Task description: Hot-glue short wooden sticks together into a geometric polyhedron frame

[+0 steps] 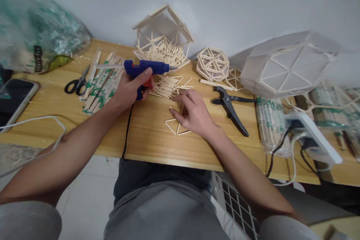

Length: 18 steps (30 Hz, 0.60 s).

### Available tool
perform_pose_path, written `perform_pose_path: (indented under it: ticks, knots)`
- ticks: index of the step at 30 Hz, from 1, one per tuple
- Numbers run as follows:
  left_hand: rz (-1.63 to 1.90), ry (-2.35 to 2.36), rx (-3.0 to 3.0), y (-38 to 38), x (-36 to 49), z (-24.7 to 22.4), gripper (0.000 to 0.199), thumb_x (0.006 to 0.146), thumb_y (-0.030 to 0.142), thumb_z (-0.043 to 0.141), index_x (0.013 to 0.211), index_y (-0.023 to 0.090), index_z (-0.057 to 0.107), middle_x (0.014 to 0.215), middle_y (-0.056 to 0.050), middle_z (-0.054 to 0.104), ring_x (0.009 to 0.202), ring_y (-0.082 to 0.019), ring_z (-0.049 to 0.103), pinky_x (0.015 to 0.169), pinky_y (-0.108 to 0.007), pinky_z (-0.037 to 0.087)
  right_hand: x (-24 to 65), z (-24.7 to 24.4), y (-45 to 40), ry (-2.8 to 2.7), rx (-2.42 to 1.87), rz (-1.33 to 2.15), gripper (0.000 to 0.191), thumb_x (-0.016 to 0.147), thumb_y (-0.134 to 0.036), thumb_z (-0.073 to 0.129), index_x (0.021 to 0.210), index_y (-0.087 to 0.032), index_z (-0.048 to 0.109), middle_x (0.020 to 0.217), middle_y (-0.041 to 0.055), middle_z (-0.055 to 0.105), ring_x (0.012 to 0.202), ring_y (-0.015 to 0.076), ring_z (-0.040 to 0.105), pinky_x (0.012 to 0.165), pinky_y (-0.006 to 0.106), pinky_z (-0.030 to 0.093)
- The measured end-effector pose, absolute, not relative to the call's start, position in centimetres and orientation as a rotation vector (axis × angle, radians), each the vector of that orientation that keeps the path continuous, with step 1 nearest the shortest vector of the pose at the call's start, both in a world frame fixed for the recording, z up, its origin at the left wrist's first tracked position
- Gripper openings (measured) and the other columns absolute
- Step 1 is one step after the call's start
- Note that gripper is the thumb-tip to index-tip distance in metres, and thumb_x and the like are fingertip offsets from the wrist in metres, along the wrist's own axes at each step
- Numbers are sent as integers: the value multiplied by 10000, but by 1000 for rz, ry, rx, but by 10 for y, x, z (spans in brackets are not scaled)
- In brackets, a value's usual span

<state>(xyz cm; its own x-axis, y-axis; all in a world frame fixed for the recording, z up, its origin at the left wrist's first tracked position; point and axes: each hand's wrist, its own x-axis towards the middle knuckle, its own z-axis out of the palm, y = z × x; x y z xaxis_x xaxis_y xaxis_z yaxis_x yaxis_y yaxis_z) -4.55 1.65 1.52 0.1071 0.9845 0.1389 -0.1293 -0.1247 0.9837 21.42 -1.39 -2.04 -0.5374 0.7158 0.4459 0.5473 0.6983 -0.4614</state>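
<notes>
Left hand (128, 89) is clasping a glue gun (154, 67); right hand (196, 113) (thumb and forefinger parted) is overlapping a stick frame (177, 132)

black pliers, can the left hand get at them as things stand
Probably not directly: the left hand is gripping the blue glue gun, and the right hand is between it and the pliers.

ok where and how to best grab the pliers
Probably by both handles of the pliers, coming from the near right side. The tool lies flat with its jaws toward the left and the handles spread apart rightward, one slanting nearer, so a grip there should keep clear of the jaws.
</notes>
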Motion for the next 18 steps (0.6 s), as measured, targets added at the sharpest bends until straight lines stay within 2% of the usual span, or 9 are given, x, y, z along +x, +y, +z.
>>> perform_pose_path:
  ticks: [4,6,9,11,14,18]
  knots:
    - [1276,961,1262,16,-45,18,539,1010,631,782,749,179,649,682,3,665,465,-77,497,449,-267,335,214,-17,-14,-2246,-954,367,243,1038,-350,773,1245,-237,713,1223,124,733,1165,337,687,1006,522,573]
    - [1280,971,1247,16,-46,20,527,1016,613,784,753,175,654,675,4,665,471,-74,496,459,-267,337,215,-13,-15,-2202,-931,401,141,1102,-295,667,1221,-246,724,1206,117,747,1156,311,708,1000,503,590]
    - [1310,980,1219,17,-46,22,522,1011,618,785,761,179,653,679,3,666,478,-70,495,468,-266,339,218,-9,-17,-2154,-874,440,257,1146,-168,485,1193,-257,721,1216,107,774,1163,270,745,990,456,615]
    - [1325,971,1197,17,-46,23,524,988,629,799,754,183,654,706,-2,683,476,-67,500,462,-263,339,220,-8,-19,-2124,-877,470,224,1148,-169,497,1163,-266,699,1163,85,797,1107,255,773,953,430,632]
    - [1318,957,1181,18,-45,23,532,952,655,818,745,191,659,709,-3,683,460,-65,497,449,-260,335,222,-6,-20,-2095,-909,538,94,1131,-220,623,1178,-277,680,1109,51,825,1003,239,798,889,395,646]
    - [1308,992,1193,19,-46,23,547,966,679,794,740,207,637,663,6,636,457,-72,484,461,-266,335,221,0,-14,-2257,-767,549,189,1145,-183,593,1260,-261,721,1218,73,852,1132,244,796,1012,422,628]
